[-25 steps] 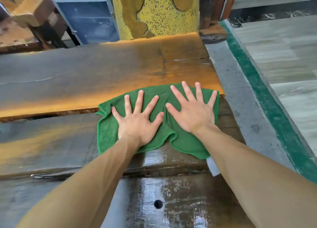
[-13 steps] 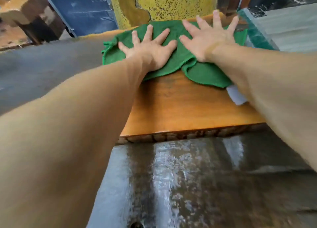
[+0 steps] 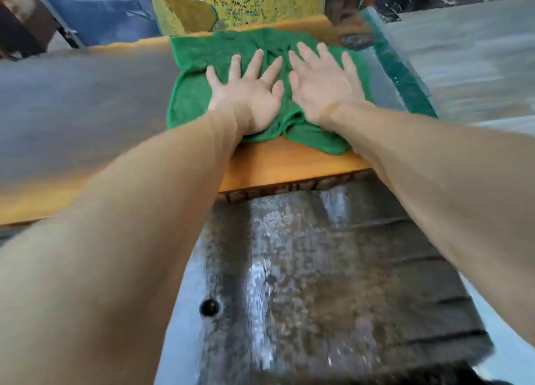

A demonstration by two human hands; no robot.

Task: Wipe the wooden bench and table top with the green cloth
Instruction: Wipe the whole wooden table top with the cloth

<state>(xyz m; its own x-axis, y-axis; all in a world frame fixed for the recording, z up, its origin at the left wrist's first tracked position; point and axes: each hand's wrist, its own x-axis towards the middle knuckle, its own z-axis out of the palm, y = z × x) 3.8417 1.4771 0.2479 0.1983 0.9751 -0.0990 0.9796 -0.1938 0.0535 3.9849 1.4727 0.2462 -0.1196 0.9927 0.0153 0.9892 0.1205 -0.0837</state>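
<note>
At the far right end of the orange wooden bench (image 3: 289, 164), the green cloth (image 3: 202, 95) lies spread flat and rumpled, reaching almost to the back edge. Its long axis cannot be told for certain; the visible spread runs slightly more from side to side than front to back, with a folded lobe hanging toward the near edge. The left hand (image 3: 249, 95) rests palm down on the cloth's middle, its grip fully open, fingers straight and fanned toward the far edge. The right hand (image 3: 324, 86) lies just beside it, thumbs nearly touching, likewise open and flat on the cloth, fingers pointing away from the person. Neither hand pinches or bunches the fabric. In front, lower, sits a dark wet wooden surface (image 3: 318, 283) with a round hole (image 3: 210, 307). Behind the bench stands a yellow speckled pillar (image 3: 246, 2).
</note>
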